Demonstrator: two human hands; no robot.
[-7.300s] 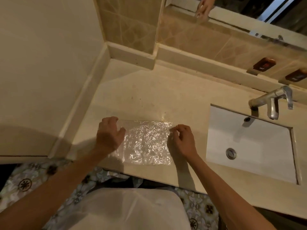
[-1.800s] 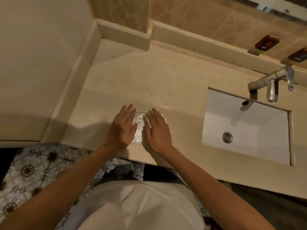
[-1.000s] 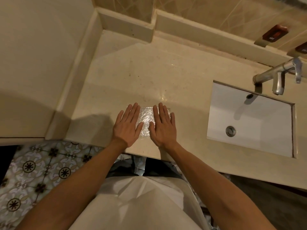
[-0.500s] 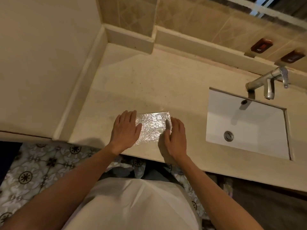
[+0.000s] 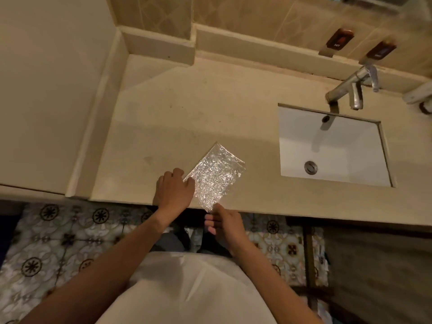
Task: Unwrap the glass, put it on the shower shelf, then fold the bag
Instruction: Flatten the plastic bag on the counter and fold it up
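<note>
My left hand [image 5: 174, 189] sits at the near edge of the worktop [image 5: 187, 118], just below the middle of the frame. Its fingers are curled, knuckles up, and the fingertips press down on the left edge of the bag [image 5: 216, 174]; I cannot tell whether the thumb is under the plastic. My right hand [image 5: 225, 226] is lower, off the front edge of the worktop and over the patterned floor [image 5: 60, 232]. Its thumb and forefinger pinch the bag's nearest corner, which hangs just past the worktop edge; the other fingers are loosely bent and hold nothing.

The bag is folded into a small, crinkled, shiny rectangle of clear plastic, turned on a slant so one corner points toward the upper middle of the frame and the opposite corner toward me. Most of it lies flat on the worktop, left of the sink [image 5: 332, 148] and well apart from it. The tap [image 5: 350, 87] stands above the sink at the upper right.
</note>
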